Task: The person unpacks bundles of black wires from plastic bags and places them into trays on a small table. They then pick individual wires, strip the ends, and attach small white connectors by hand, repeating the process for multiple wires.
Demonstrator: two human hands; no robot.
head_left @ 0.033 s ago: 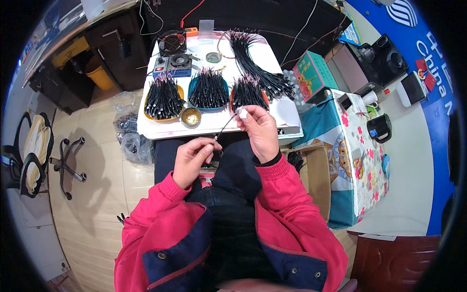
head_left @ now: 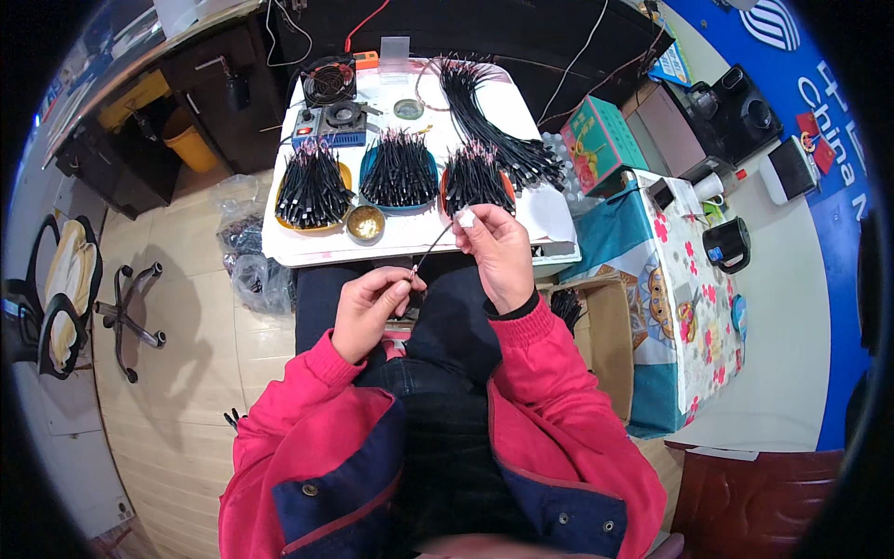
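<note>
A short thin black cable [head_left: 432, 250] stretches aslant between my two hands, in front of the table's near edge. My left hand [head_left: 371, 309] is closed, pinching the cable's lower end, where a bit of pink shows at the fingertips. My right hand [head_left: 501, 256] is closed on the upper end between thumb and forefinger. Something small and white [head_left: 465, 217] shows at those fingertips; whether it is a wrap or a plug I cannot tell. Just beyond stand an orange-red tray [head_left: 511, 207], a blue tray [head_left: 402, 208] and a yellow tray [head_left: 309, 226], all heaped with black cables.
A small round tin [head_left: 365, 224] stands near the white table's [head_left: 321, 250] front edge. Behind the trays are a small fan [head_left: 330, 84], a blue-grey device [head_left: 331, 130] and a long cable bundle [head_left: 484, 126]. An open cardboard box [head_left: 605, 349] sits right of my legs.
My left fingers have shifted slightly on the cable's lower end, and more pink shows there. My right hand has hardly moved.
</note>
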